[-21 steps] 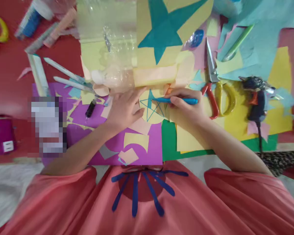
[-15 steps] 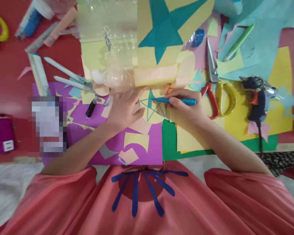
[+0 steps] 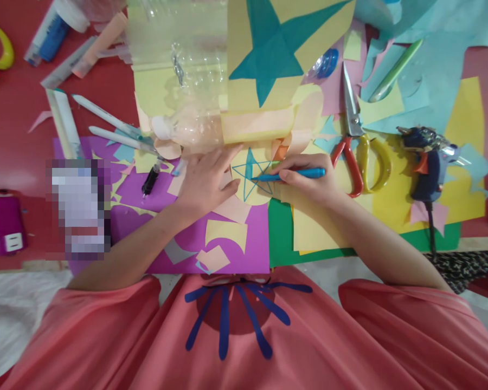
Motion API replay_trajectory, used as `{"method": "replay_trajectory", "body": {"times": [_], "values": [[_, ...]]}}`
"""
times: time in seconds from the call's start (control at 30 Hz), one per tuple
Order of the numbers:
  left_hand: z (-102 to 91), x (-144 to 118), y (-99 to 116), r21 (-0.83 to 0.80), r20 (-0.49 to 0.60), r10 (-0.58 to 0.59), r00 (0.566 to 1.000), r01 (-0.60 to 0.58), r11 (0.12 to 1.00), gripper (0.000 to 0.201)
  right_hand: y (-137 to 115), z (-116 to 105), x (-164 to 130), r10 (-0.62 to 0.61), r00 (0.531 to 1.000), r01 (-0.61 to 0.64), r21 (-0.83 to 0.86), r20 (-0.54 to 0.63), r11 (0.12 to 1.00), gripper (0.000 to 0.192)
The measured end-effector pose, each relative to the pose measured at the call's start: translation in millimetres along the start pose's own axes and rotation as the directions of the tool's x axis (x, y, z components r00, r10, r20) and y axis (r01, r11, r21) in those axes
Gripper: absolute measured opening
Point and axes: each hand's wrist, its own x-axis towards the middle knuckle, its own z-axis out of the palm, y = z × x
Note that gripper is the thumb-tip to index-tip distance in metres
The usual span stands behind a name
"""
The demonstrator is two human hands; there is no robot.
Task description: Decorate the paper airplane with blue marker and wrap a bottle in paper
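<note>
- One blue marker (image 3: 268,177) is pinched between the closed thumb and fingers of the right hand (image 3: 315,187), its tip pointing left onto the paper.
- The left hand (image 3: 205,179) lies flat, palm down, fingers extended and thumb apart, gripping nothing; its index finger and thumb rest on the paper's left side.
- That paper, a rounded yellow piece (image 3: 264,198), sits between the hands. It bears a blue-outlined five-pointed star (image 3: 249,168), partly coloured at the top point; the marker tip meets the lower end of that colouring.
- Beneath and nearer the body are a purple sheet (image 3: 252,254) and a green sheet (image 3: 282,233).
- Just right of the right hand lie scissors (image 3: 353,127) with red and yellow handles.
- Beyond the hands are a clear plastic bottle (image 3: 195,122) and a large teal star (image 3: 272,51) on yellow card.
- Farther right, a dark blue glue gun (image 3: 428,173) lies on yellow paper.
</note>
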Motion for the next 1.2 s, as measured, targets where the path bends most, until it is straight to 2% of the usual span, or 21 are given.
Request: {"method": "replay_trajectory", "body": {"times": [0.1, 0.3, 0.43, 0.83, 1.2], "values": [[0.5, 0.1, -0.5, 0.008, 0.001, 0.003, 1.000, -0.003, 1.000, 0.055, -0.2, 0.0, -0.2, 0.029, 1.000, -0.029, 0.006, 0.003, 1.000, 0.014], [-0.5, 0.0, 0.2, 0.012, 0.007, 0.007, 1.000, -0.007, 1.000, 0.055, 2.3, 4.3, 1.6, 0.004, 0.978, 0.007, 0.055, -0.207, 0.998, 0.011], [-0.9, 0.1, 1.5, 0.015, 0.008, 0.007, 1.000, -0.007, 1.000, 0.055, 3.3, 5.5, 1.9, -0.023, 0.984, 0.022, -0.009, -0.178, 1.000, 0.010], [1.2, -1.0, -1.0, 0.003, -0.014, 0.020, 1.000, -0.020, 1.000, 0.055, 2.1, 4.5, 0.6, -0.005, 0.984, -0.009, -0.077, -0.178, 0.997, 0.011], [-1.6, -1.6, 1.4, -0.013, -0.011, 0.016, 1.000, -0.017, 1.000, 0.055, 0.5, 1.9, -1.5, 0.004, 0.995, -0.009, -0.047, -0.095, 0.999, 0.013]]}}
